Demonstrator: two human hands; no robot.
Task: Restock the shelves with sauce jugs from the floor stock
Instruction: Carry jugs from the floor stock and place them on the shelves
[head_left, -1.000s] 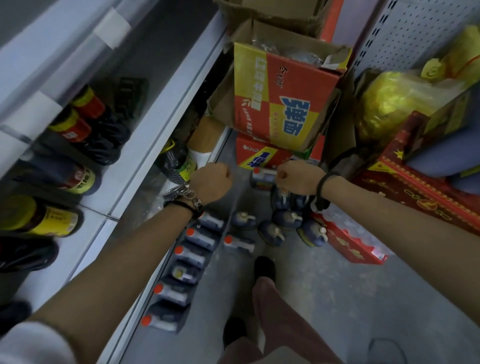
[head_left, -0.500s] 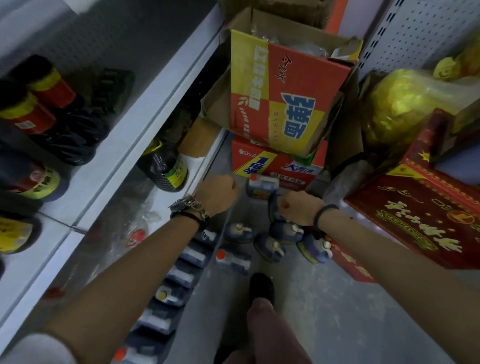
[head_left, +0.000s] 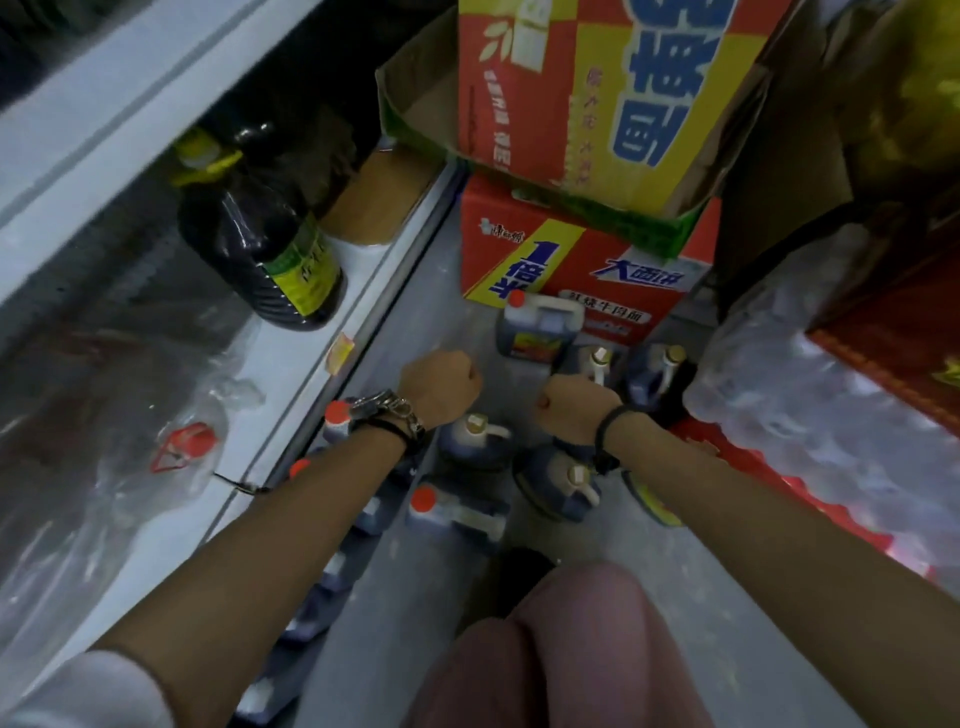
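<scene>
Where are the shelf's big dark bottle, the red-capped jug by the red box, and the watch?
big dark bottle (head_left: 244, 244): head view, dark body.
red-capped jug (head_left: 535, 332): head view, dark body.
watch (head_left: 382, 402): head view, metal case.

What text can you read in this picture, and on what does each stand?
"1倍半": lower red carton
"大面饼": same carton
"红烧牛肉面": same carton
Upper carton: blue characters cropped, unreadable
Labels on sauce jugs, shelf tag: too blurred
</scene>
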